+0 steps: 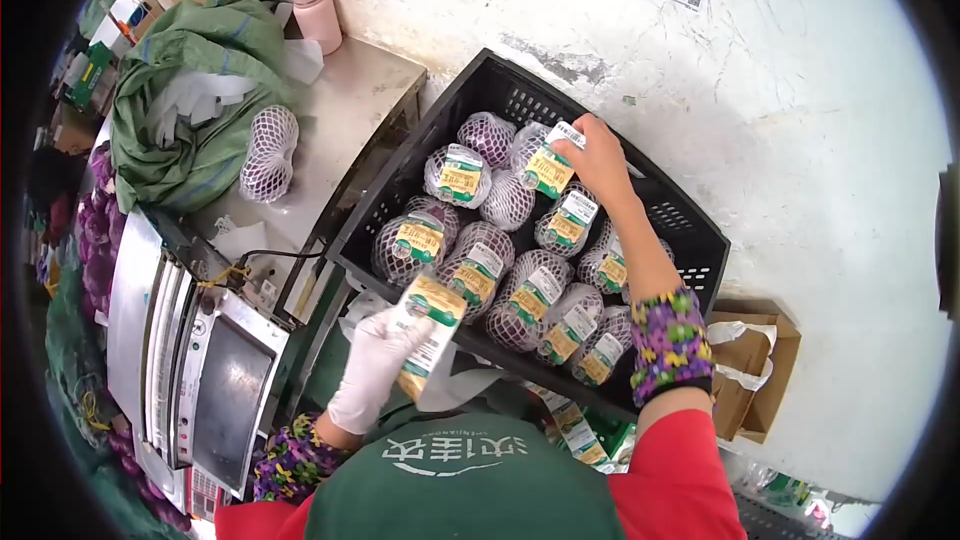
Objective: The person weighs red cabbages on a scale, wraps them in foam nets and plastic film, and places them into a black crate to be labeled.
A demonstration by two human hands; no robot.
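Note:
My left hand, in a white glove, is closed around a roll of printed labels with a pale backing strip hanging from it. My bare right hand has its fingers bent onto the white end of a green-and-yellow label, which lies on a foam-net pack of purple onions. Several more labelled onion packs lie in the black plastic crate under my hands. Toward the back, an onion pack and another show no label.
On the metal table at left, a netted onion pack lies beside a green woven sack and a pink bottle. Below stands a wrapping machine. A cardboard box is right of the crate, near the wall.

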